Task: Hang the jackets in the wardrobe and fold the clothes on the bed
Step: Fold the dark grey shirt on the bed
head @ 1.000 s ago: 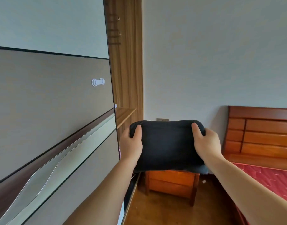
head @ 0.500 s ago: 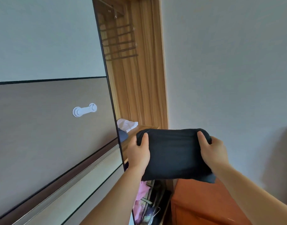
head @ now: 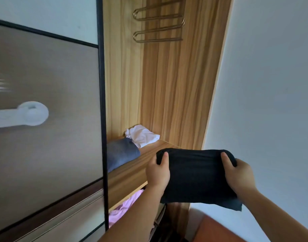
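A folded black garment point(head: 195, 175) is gripped by the left hand point(head: 158, 173) and right hand point(head: 240, 175) at the shelf's point(head: 132, 170) front edge.

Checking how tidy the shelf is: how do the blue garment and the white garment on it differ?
The blue garment is a neat rounded fold; the white garment is crumpled and loose. The blue one sits at the front, partly behind the door frame; the white one lies behind it. Both rest on the wooden shelf.

bare wooden shelf point(head: 130, 170) near front edge, blue folded garment point(head: 121, 153) and white garment point(head: 142, 135) occupying rear, sliding door point(head: 45, 119) blocking left
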Demonstrator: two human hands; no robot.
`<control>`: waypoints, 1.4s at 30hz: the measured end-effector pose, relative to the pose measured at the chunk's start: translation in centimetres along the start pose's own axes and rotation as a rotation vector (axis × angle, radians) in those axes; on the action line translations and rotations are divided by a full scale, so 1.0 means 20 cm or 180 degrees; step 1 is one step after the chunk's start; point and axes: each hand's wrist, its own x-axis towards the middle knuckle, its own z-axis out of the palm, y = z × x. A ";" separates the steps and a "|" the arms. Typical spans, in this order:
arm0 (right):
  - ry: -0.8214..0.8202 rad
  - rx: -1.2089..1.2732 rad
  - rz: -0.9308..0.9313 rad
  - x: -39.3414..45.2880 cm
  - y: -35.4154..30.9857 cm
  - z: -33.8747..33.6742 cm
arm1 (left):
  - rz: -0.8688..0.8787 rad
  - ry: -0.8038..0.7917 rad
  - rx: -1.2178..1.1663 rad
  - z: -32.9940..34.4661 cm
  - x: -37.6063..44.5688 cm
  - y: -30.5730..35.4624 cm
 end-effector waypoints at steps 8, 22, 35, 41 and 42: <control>-0.0594 -0.0026 0.0080 0.59 0.18 0.50 | -0.0249 0.0376 0.0143 0.22 0.51 -0.22; -0.3493 0.0766 0.0348 0.88 -0.12 1.73 | -0.1393 0.1619 0.0011 -0.33 1.05 -0.37; -0.3161 0.0442 -0.0620 1.03 -0.31 2.66 | -0.1127 0.2195 0.0262 -0.74 1.73 -0.57; -0.3053 -0.0123 -0.0718 0.95 -0.08 2.89 | -0.1123 0.2685 0.0761 -0.78 1.75 -0.88; -0.3068 -0.0132 -0.0681 0.96 -0.07 2.90 | -0.1088 0.2697 0.0820 -0.78 1.75 -0.88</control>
